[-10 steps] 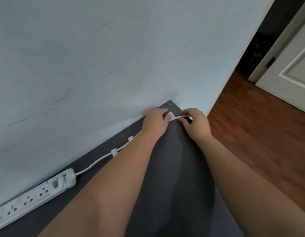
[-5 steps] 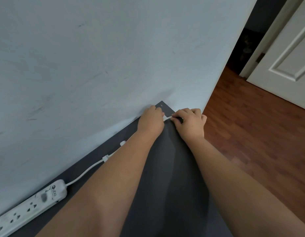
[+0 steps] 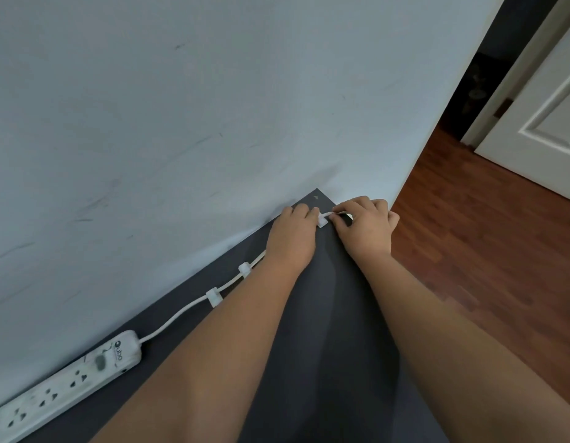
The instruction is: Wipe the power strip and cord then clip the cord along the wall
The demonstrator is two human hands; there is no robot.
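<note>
White plastic runs the length of the job: the power strip [image 3: 64,383] lies on the dark grey mat [image 3: 325,346] at the lower left, close beside the pale wall [image 3: 213,107], and its cord [image 3: 178,314] leads away up and to the right along the mat's edge.

Head view, the only one supplied. Two clips already sit on the cord: the nearer clip [image 3: 213,297] and the second clip [image 3: 244,269]. Beyond them the cord passes under the left hand [image 3: 293,235], which rests knuckles-up over it, fingers bent down at the third clip [image 3: 322,221]; whether they pinch the clip or only press it cannot be told. The right hand [image 3: 365,228] is just beside, fingertips curled round the cord's free end and holding it over that clip. The two hands nearly touch at the mat's far corner.

Judgement: wiping appears finished and the clipping step is in hand, at what looks like the third fixing. The next move would call for pressing the cord down into the clip's channel while the left hand steadies the base, keeping the run straight.

Writing: the strip's end bears a dark logo that seems to read "ubo"; no other lettering is legible. A wooden floor [image 3: 485,251] and a white door [image 3: 549,123] lie to the right.
</note>
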